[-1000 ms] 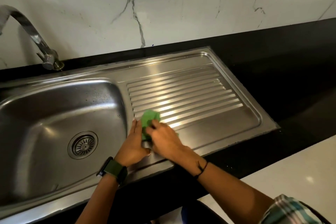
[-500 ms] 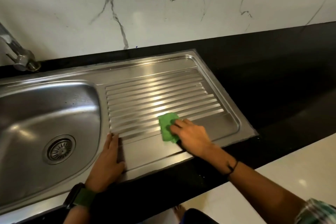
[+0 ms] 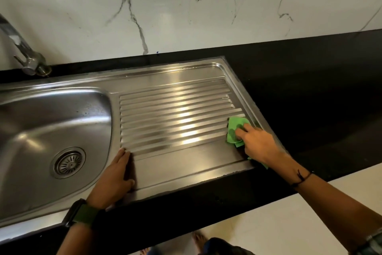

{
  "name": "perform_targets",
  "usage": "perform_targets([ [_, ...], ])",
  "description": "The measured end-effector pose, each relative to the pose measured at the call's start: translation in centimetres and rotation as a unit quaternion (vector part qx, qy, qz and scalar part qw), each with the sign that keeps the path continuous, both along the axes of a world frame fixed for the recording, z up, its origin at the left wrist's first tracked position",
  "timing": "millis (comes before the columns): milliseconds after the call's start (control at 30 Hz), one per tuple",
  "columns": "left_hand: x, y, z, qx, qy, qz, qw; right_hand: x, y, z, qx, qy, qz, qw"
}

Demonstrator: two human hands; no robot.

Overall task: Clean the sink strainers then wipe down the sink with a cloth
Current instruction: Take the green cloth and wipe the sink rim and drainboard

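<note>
A stainless steel sink [image 3: 86,93] with a ribbed drainboard [image 3: 175,114] is set into a black counter. A round metal strainer [image 3: 69,162] sits in the drain of the basin on the left. My right hand [image 3: 258,143] presses a green cloth [image 3: 234,128] flat onto the right end of the drainboard, next to its raised rim. My left hand [image 3: 115,178] rests flat on the steel near the front edge, between basin and drainboard, fingers together and holding nothing. A watch with a green strap is on that wrist.
A chrome tap [image 3: 26,56] stands at the back left. The black counter [image 3: 310,89] stretches to the right and along the front. A white marble wall [image 3: 186,6] rises behind. Pale floor [image 3: 268,223] and bare feet show below the counter edge.
My right hand has slid the green cloth rightward across the drainboard, from beside the basin to its right end. My left hand let go of the cloth and settled flat on the steel.
</note>
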State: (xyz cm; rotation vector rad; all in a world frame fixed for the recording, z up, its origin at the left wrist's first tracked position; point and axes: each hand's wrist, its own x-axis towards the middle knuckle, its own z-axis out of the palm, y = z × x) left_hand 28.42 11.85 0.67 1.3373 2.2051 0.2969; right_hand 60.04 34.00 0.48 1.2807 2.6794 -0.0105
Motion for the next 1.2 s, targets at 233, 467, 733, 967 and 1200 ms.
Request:
perform_targets([
  [233,0.6,-1.2,0.7,0.031,-0.014,0.021,0.999,-8.1,-7.0,1.5,-0.027,0.059,0.204,0.977],
  [467,1.7,-2.8,1.0,0.045,0.041,0.153,0.986,-17.1,-11.4,0.2,-0.100,0.112,0.303,0.941],
  [733,0.6,-5.5,1.9,0.137,0.032,0.315,0.939,-27.8,-16.5,-0.1,-0.145,0.154,0.400,0.892],
  [967,0.2,-7.1,2.3,0.124,0.040,0.347,0.929,-20.4,-13.6,0.0,-0.207,0.211,0.448,0.844],
  [1200,-0.9,-11.2,2.7,0.122,0.060,0.398,0.907,-21.7,-13.9,0.0,-0.210,0.179,0.481,0.832],
])
